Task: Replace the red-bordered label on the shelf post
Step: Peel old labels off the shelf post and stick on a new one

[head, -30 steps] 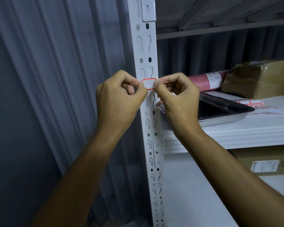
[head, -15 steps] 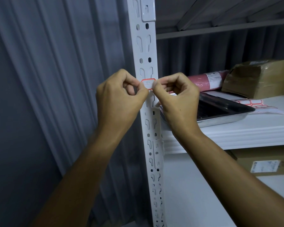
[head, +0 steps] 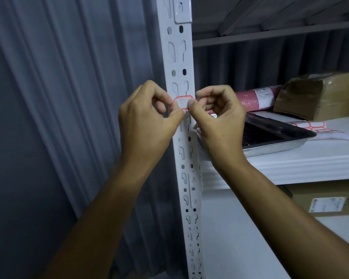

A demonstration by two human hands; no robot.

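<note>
A small white label with a red border [head: 183,101] lies flat against the white slotted shelf post [head: 178,57] at chest height, with a scrawl of writing on it. My left hand [head: 147,119] pinches its left end with thumb and forefinger. My right hand [head: 220,117] presses the label's right end with its thumb, other fingers curled. The label's lower edge is partly hidden behind my thumbs.
On the white shelf [head: 290,168] to the right sit a metal tray [head: 274,137], a sheet of red-bordered labels [head: 318,127], a pink roll [head: 256,97] and a brown parcel [head: 318,95]. A cardboard box [head: 326,202] stands below. Grey curtain [head: 69,97] hangs left.
Both hands stay at the label on the post. My thumbs have shifted slightly on its two ends, and more of the label's face shows.
</note>
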